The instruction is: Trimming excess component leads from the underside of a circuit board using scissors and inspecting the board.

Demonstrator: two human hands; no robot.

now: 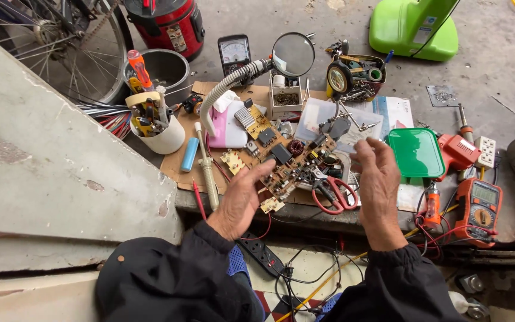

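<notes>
Now | left hand (238, 203) touches flat brown circuit board (296, 167) | right hand (378, 176) bare

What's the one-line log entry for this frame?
left hand: open, touching circuit board | right hand: raised, empty | scissors: beside board | multimeter: right
</notes>
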